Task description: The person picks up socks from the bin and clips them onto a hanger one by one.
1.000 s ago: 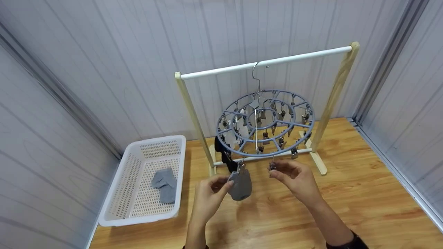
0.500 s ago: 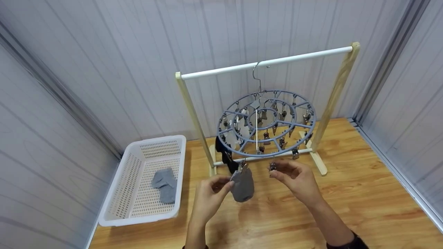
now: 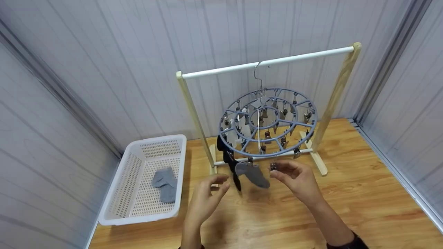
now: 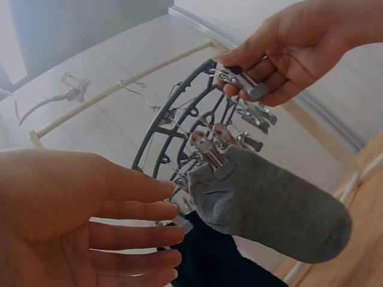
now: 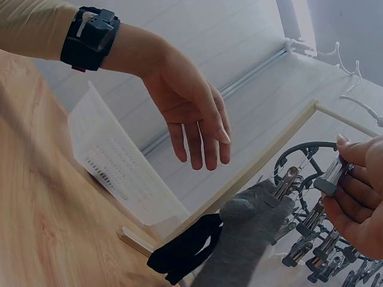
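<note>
A grey sock [image 3: 254, 174] hangs by a metal clip from the front of the round blue-grey drying hanger [image 3: 266, 155], its toe swung to the right. Just left of it, my left hand [image 3: 207, 199] has its fingers loosely spread, with nothing in them; the left wrist view shows the hand [image 4: 78, 209] apart from the sock [image 4: 281, 206]. My right hand [image 3: 297, 180] pinches another metal clip [image 3: 273, 166] at the hanger's front rim, seen closely in the right wrist view as a clip [image 5: 330, 176] between thumb and fingers. Black socks [image 3: 230, 159] hang behind the grey one.
A white plastic basket [image 3: 117, 193] stands at the left with a grey sock [image 3: 164, 185] in it. The hanger hooks over the white bar [image 3: 221, 71] of a wooden-legged stand [image 3: 337, 93]. Several more clips dangle from the rings.
My left hand has let go of the hanging grey sock and drawn slightly left. The sock has swung to the right, and the hanger has turned a little. My right hand stays on its clip.
</note>
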Motion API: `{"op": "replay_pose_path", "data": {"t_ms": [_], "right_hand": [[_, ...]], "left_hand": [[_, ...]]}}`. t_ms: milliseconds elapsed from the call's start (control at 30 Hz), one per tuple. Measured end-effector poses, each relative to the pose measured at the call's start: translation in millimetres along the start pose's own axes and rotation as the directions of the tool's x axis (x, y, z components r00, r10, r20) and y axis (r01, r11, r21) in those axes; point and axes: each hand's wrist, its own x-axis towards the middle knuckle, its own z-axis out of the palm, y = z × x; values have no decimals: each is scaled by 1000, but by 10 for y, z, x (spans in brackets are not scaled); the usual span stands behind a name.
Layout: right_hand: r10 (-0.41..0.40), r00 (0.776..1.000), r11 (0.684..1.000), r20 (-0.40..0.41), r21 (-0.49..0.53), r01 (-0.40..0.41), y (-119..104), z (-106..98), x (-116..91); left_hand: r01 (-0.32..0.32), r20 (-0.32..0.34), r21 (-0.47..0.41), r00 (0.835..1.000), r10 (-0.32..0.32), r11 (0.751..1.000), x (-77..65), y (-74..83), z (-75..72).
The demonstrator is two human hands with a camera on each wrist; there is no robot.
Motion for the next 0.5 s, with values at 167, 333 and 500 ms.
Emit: {"op": "replay_pose_path", "data": {"t_ms": [167,333,500], "right_hand": [[-23,1000,999,13,23,22,13,6,13],[18,1000,1000,-5,20,-18,-6,-6,4],[39,999,999,-10,21,-38,-21,-19,10]], "left_hand": [[-2,-46,16,999,3,1000,-13,-15,-103],[2,-119,41,993,3,999,-40,-44,-210],[12,-141,119,990,5,993,-26,-75,-395]]}}
